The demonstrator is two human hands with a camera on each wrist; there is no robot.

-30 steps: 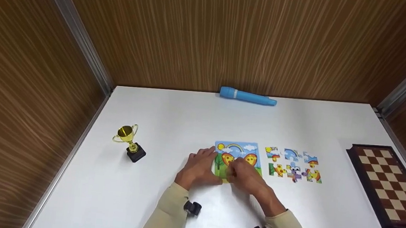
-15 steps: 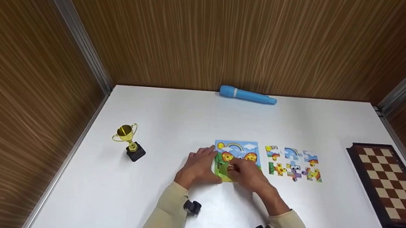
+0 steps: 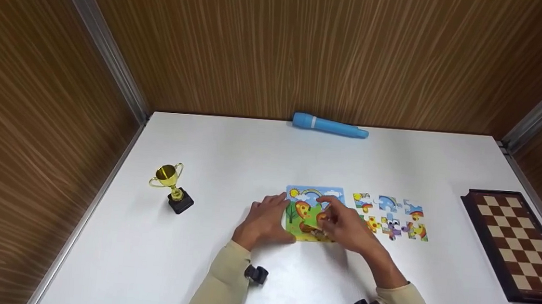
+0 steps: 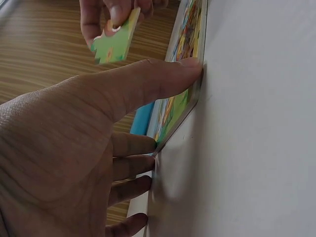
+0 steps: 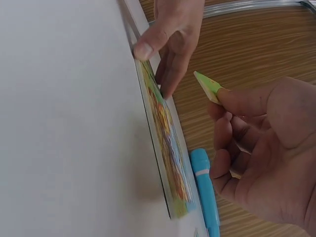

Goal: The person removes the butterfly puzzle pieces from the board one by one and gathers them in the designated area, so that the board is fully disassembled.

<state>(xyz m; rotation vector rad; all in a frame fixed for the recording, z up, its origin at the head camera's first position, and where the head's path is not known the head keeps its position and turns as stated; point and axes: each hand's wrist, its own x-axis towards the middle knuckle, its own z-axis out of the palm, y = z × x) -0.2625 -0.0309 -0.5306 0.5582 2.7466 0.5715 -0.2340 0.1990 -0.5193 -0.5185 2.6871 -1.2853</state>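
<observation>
— What lies on the white table (image 3: pixel 232 154)?
— A blue torch (image 3: pixel 329 126) at the far edge, a trophy (image 3: pixel 172 187) left, a chessboard (image 3: pixel 515 243) right, the puzzle board (image 3: pixel 312 213) and loose pieces (image 3: pixel 391 218) mid-table.

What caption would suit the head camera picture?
Left hand steadies the puzzle board while the right hand lifts a green piece.
</observation>
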